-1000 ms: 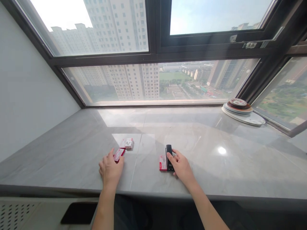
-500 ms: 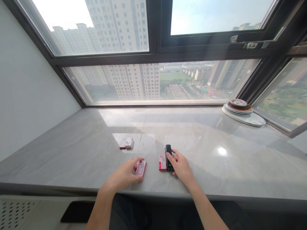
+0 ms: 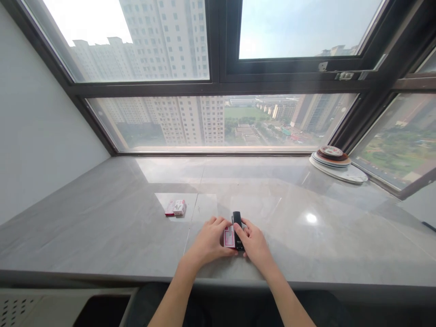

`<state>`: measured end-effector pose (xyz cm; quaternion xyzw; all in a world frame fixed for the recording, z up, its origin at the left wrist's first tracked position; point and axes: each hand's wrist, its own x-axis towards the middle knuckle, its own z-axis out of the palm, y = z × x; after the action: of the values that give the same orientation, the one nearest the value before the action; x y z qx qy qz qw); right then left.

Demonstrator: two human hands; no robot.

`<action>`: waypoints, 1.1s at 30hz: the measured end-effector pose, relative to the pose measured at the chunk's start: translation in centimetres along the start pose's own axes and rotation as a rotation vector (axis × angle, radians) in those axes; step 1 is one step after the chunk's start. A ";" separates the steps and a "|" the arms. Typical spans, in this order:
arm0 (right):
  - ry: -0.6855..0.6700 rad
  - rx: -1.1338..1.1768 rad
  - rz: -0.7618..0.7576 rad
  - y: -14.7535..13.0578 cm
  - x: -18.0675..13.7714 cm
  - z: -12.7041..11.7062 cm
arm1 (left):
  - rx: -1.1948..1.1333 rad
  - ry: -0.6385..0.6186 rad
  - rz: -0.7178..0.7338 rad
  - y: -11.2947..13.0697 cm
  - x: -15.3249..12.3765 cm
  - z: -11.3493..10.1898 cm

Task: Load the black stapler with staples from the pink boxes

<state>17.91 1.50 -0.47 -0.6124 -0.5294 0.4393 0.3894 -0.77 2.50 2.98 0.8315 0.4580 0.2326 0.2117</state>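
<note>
A black stapler lies on the grey stone sill, lengthwise away from me. My right hand grips its near end from the right. A small red and white box lies against the stapler's left side. My left hand is closed over that box from the left, thumb and fingers on it. Whether a second red box lies hidden under this hand I cannot tell. Both hands nearly touch each other.
Two small red and white boxes sit together further back on the left. A stack of plates stands at the far right corner by the window. A white wall bounds the sill on the left.
My left hand took a red box from the left and slid it right until it met the box and stapler under my right hand. The right hand stayed put.
</note>
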 end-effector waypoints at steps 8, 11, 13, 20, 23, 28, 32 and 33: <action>0.033 0.008 -0.024 -0.3 -0.4 0.0 | -0.122 0.041 0.003 -0.1 -0.5 -1.2; 0.041 0.032 -0.012 -0.5 -0.5 0.0 | -0.215 0.302 -0.132 -3.0 -0.6 -4.4; 0.045 0.049 -0.009 -0.6 -0.6 0.0 | -0.105 0.529 -0.285 -6.3 -0.7 -7.0; 0.026 0.057 0.003 -0.7 -0.4 -0.2 | 0.095 0.389 -0.508 -15.2 -3.4 -11.8; 0.029 0.057 0.006 -0.6 -0.2 -0.2 | 0.119 0.250 -0.544 -15.2 -6.0 -11.6; 0.039 0.050 0.014 -0.6 -0.2 0.0 | 0.213 0.133 -0.566 -11.6 -8.4 -9.4; 0.049 0.049 0.006 -0.5 -0.2 0.0 | 0.316 0.316 -0.588 -8.0 -7.6 -5.8; 0.048 0.050 0.003 -0.4 -0.2 0.0 | 0.316 0.359 -0.576 -7.2 -7.3 -5.0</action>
<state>17.73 1.36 -0.05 -0.6136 -0.5080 0.4380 0.4167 -11.92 0.44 1.45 0.6370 0.7332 0.2320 0.0538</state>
